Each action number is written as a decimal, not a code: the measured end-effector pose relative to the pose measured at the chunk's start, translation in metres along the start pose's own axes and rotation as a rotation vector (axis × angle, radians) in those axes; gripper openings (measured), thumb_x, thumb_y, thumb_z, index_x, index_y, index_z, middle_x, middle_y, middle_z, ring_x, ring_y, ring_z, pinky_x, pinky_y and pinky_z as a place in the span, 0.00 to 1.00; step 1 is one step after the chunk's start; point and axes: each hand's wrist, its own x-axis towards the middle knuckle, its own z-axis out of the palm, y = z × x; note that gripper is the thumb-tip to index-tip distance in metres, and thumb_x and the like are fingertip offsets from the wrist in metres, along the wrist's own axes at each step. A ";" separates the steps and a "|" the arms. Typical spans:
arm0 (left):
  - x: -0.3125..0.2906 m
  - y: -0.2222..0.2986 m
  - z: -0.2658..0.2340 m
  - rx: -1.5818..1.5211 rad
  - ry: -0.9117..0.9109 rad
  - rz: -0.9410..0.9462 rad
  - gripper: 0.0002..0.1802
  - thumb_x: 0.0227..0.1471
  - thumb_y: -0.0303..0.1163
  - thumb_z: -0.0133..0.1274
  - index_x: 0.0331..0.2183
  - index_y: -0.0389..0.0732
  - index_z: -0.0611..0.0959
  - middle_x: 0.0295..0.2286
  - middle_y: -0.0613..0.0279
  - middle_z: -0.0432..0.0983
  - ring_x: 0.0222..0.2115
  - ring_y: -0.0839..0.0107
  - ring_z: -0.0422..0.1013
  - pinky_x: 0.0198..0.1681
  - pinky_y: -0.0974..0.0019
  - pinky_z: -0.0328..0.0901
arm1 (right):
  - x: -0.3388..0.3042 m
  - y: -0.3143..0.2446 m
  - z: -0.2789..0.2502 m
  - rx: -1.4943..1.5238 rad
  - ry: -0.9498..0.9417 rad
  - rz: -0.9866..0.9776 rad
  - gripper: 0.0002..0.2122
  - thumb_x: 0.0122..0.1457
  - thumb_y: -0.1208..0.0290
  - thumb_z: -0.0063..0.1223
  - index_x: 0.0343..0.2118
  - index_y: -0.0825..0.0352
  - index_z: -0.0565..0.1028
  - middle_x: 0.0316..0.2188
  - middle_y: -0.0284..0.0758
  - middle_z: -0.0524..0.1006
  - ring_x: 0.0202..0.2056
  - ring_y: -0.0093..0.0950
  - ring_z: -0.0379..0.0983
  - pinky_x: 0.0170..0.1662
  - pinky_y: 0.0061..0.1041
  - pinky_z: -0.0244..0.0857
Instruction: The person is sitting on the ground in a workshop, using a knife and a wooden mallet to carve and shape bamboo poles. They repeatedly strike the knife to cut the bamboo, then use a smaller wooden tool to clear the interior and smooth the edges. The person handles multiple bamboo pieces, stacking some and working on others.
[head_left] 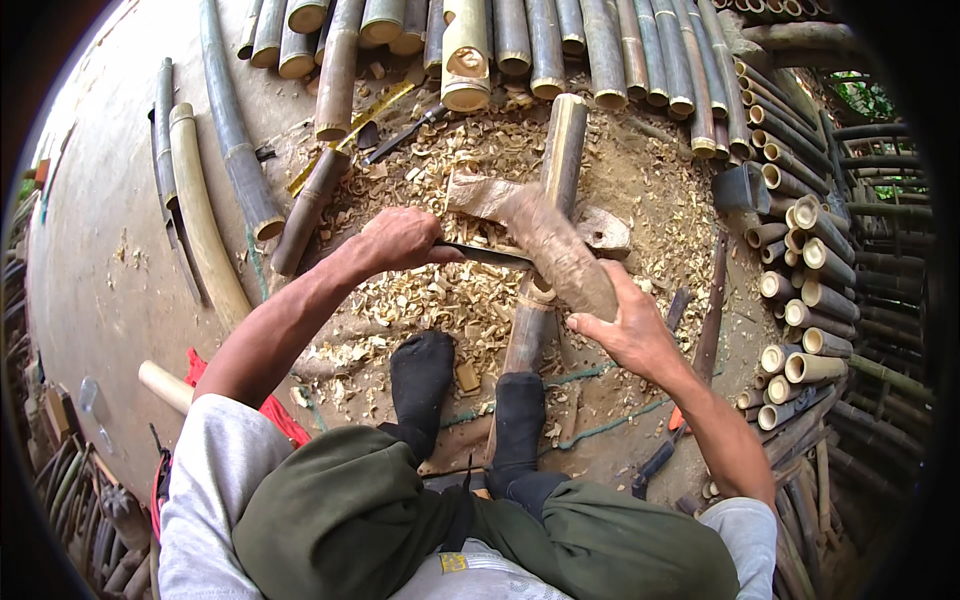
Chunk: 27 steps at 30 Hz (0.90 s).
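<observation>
My left hand is closed around a chisel, its dark flat blade pointing right against a bamboo pole. The handle is hidden in my fist. My right hand grips a thick wooden mallet, blurred by motion, which lies over the blade's tip and hides where it meets the bamboo. The bamboo pole runs away from me across a notched wooden block. A pale cut shows in the pole just below the mallet. My sock-covered right foot rests on the pole's near end.
Wood shavings cover the ground around the block. Bamboo poles lie in a row at the far side, and more cut lengths are stacked at right. Another chisel and a yellow ruler lie beyond my left hand. A long-bladed saw lies right.
</observation>
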 end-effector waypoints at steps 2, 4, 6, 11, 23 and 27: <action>0.002 -0.003 0.001 -0.010 -0.013 0.010 0.41 0.57 0.70 0.55 0.22 0.36 0.85 0.16 0.48 0.75 0.20 0.47 0.76 0.25 0.47 0.69 | -0.001 0.001 0.007 0.139 0.160 -0.181 0.30 0.57 0.62 0.69 0.59 0.67 0.68 0.45 0.50 0.83 0.47 0.45 0.83 0.54 0.42 0.74; 0.002 -0.003 0.003 -0.027 0.016 0.030 0.41 0.58 0.69 0.55 0.20 0.36 0.84 0.15 0.49 0.75 0.19 0.48 0.75 0.25 0.47 0.69 | 0.001 0.009 0.016 0.105 0.159 -0.134 0.29 0.57 0.62 0.69 0.58 0.67 0.68 0.45 0.49 0.83 0.46 0.44 0.83 0.53 0.42 0.74; 0.001 -0.004 0.005 -0.034 0.028 0.030 0.39 0.59 0.68 0.55 0.20 0.37 0.82 0.15 0.50 0.74 0.19 0.50 0.75 0.24 0.48 0.69 | 0.002 0.009 0.017 -0.084 0.063 -0.029 0.30 0.57 0.61 0.69 0.58 0.67 0.69 0.45 0.48 0.83 0.45 0.43 0.83 0.53 0.41 0.74; -0.036 0.011 0.014 0.065 0.100 0.155 0.26 0.59 0.56 0.61 0.26 0.42 0.79 0.19 0.59 0.73 0.20 0.58 0.74 0.26 0.53 0.69 | 0.011 0.008 -0.002 0.070 -0.036 0.005 0.32 0.55 0.60 0.70 0.60 0.67 0.68 0.46 0.46 0.81 0.50 0.39 0.79 0.55 0.39 0.72; -0.053 0.024 0.040 0.148 0.177 -0.116 0.09 0.63 0.37 0.53 0.37 0.42 0.79 0.29 0.54 0.75 0.26 0.53 0.78 0.29 0.48 0.71 | 0.036 0.037 0.000 -0.902 0.035 -1.103 0.21 0.64 0.62 0.58 0.57 0.62 0.69 0.26 0.32 0.69 0.25 0.27 0.70 0.27 0.26 0.64; -0.036 0.014 0.032 0.038 0.037 -0.149 0.11 0.61 0.38 0.58 0.31 0.41 0.83 0.22 0.57 0.77 0.21 0.60 0.76 0.25 0.51 0.70 | 0.048 0.038 -0.015 -1.114 -0.134 -0.776 0.35 0.52 0.53 0.73 0.57 0.67 0.68 0.31 0.37 0.74 0.31 0.30 0.76 0.32 0.28 0.72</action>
